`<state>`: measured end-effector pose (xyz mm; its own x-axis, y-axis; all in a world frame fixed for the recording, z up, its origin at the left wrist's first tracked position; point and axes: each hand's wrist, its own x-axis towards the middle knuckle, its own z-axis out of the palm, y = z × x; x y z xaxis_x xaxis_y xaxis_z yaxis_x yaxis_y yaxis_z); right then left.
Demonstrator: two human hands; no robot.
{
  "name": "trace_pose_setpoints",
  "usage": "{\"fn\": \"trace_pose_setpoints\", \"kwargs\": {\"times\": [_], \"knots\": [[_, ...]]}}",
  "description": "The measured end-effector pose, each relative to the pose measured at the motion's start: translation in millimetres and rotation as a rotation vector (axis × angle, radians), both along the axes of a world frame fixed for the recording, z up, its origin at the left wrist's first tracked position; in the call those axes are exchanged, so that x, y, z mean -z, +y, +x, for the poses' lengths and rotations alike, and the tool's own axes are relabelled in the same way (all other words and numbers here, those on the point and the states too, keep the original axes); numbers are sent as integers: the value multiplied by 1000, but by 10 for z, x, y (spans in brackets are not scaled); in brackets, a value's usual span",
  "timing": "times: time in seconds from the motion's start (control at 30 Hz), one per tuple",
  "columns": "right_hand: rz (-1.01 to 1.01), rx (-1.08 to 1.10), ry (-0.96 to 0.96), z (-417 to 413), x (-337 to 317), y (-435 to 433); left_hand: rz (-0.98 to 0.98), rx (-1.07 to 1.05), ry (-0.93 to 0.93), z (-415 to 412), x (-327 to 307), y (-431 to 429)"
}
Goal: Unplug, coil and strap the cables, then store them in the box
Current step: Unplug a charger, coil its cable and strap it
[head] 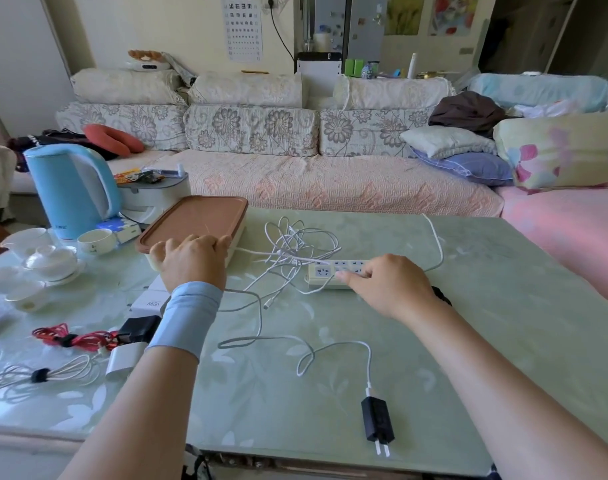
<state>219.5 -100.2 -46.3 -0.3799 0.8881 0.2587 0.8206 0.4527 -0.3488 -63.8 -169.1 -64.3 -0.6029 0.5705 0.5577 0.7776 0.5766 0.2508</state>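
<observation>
now the left hand (191, 261) grips the box (198, 220) by its near rim and the right hand (389, 285) holds the strip (325, 271). between them lies the cable tangle (295, 244). it is probably light, limp and snag-prone, best taken by a plug end.

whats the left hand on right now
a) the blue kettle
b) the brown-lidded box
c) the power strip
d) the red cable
b: the left hand has its fingers curled over the near edge of the brown-lidded box, while the right hand holds the power strip.
</observation>
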Motion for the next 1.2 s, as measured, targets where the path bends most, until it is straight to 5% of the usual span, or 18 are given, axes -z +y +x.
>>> {"fn": "trace_pose_setpoints", "kwargs": {"times": [0.1,0.23,0.4,0.5,0.63,0.8,1.0,1.13,1.2], "knots": [[-123,-82,13,-58,61,-65,-151,26,-43,112,16,53],[-103,-147,7,-224,49,-146,169,558,7,523,-51,115],[-64,-218,152,-325,164,-170,252,1015,-372,1127,-160,85],[-37,-202,305,-279,183,-146,0,826,-494,1160,-110,128],[225,-134,79,-196,179,-97,-346,646,-490,1093,-233,129],[314,-216,124,-276,155,-86,-27,532,-276,1056,-315,54],[-222,-474,489,-236,37,-230,302,585,-538,664,-301,28],[-303,-459,440,-249,17,-248,456,489,-479,614,-324,11],[-364,-385,258,-209,22,-217,495,367,-368,517,-361,-24]]}}
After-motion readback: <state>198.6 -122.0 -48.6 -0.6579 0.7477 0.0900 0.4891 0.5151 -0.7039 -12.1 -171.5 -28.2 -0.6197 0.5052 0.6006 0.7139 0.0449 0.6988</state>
